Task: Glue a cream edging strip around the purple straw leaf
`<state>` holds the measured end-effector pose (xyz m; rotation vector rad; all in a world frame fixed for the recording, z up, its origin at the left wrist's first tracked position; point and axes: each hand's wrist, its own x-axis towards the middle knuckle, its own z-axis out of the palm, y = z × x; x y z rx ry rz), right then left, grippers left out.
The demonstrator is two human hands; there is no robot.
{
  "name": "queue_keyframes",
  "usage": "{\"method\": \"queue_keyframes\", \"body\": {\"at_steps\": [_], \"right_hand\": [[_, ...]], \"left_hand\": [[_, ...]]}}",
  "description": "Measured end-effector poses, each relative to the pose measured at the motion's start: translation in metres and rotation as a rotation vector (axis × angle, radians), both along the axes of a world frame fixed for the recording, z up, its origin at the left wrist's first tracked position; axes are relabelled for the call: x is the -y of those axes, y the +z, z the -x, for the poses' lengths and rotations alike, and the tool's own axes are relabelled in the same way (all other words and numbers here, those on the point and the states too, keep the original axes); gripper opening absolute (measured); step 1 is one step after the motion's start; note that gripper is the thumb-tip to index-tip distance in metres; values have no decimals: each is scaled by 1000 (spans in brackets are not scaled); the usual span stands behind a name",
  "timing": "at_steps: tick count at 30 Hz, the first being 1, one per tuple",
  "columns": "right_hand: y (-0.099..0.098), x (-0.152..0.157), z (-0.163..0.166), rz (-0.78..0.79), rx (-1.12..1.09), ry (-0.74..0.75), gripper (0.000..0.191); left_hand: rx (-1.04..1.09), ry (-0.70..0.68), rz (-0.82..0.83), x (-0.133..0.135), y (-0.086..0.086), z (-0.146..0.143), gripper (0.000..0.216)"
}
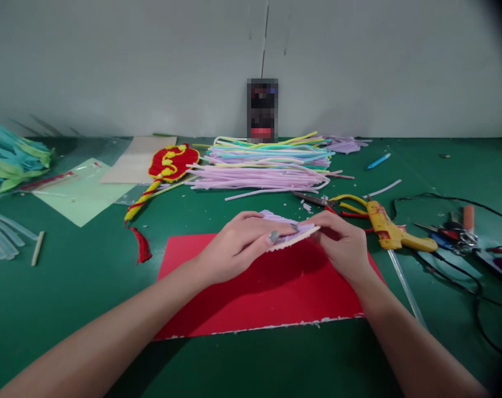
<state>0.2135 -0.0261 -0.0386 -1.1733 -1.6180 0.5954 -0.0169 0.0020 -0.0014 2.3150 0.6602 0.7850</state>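
Observation:
A flat piece covered in pale purple pipe cleaners point(300, 229) is held just above a red sheet point(267, 293) in the middle of the green table. My left hand point(238, 246) lies over its top with fingers pressed down on it. My right hand point(342, 243) pinches its right end. Most of the piece is hidden under my left fingers.
A heap of pastel pipe cleaners point(267, 163) lies behind. A red-and-yellow ornament with a tassel point(168, 168) sits left. Scissors point(317, 200), a yellow glue gun point(389, 229) with its black cord, glue sticks point(2, 237), paper sheets point(80, 190) and small tools point(461, 235) surround the sheet.

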Motion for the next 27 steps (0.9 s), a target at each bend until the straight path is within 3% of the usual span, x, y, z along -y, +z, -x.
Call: {"method": "queue_keyframes", "body": {"at_steps": [5, 12, 27], "right_hand": [[1, 0, 1, -9, -15, -8, 16], [3, 0, 2, -8, -5, 8, 15], [-1, 1, 1, 15, 29, 17, 15]], "left_hand": [[-40, -52, -154, 2, -2, 0, 33], [-24, 4, -365, 1, -8, -2, 28], [-33, -23, -363, -3, -10, 0, 27]]}}
